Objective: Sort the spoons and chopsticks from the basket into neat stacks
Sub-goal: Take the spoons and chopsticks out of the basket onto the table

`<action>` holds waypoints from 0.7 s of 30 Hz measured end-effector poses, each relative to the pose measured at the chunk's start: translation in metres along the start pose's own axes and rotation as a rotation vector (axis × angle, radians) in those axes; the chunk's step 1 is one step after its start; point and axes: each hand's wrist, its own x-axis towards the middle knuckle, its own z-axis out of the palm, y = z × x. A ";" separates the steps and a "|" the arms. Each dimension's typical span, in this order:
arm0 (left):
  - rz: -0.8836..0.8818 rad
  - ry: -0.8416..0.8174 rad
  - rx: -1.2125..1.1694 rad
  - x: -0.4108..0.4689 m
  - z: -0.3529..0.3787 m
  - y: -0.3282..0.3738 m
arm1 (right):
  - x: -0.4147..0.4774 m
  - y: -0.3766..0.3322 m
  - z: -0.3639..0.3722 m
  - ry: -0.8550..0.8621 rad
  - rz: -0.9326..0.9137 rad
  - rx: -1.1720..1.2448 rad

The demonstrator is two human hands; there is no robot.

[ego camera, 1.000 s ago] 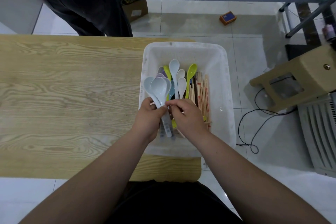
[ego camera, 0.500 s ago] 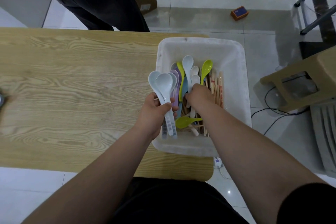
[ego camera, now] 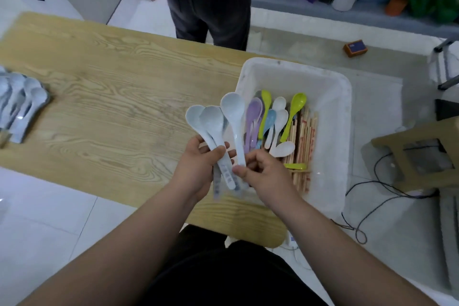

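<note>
- Head view: left hand (ego camera: 198,164) is gripping the pale blue plastic spoons (ego camera: 211,126) by their handles, bowls pointing away.
- Right hand (ego camera: 265,174) is pinching one pale blue spoon (ego camera: 233,117) by its handle end, its long axis running upright, beside the white plastic basket (ego camera: 345,136).

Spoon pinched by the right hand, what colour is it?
The spoon is pale bluish white, matching the bunch in the left hand; head view.

At frame centre, the left hand (ego camera: 198,166) grips pale spoons (ego camera: 211,122); the right hand (ego camera: 263,171) pinches another spoon (ego camera: 234,119) beside the basket (ego camera: 342,131).
</note>
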 end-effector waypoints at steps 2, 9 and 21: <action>0.018 0.053 -0.043 -0.013 -0.013 -0.005 | -0.006 -0.003 0.013 -0.055 -0.046 -0.022; 0.039 0.132 -0.021 -0.050 -0.072 -0.015 | -0.024 -0.019 0.069 -0.208 -0.182 -0.202; 0.122 0.166 0.127 -0.090 -0.261 0.009 | -0.031 -0.080 0.248 -0.215 -0.075 -0.141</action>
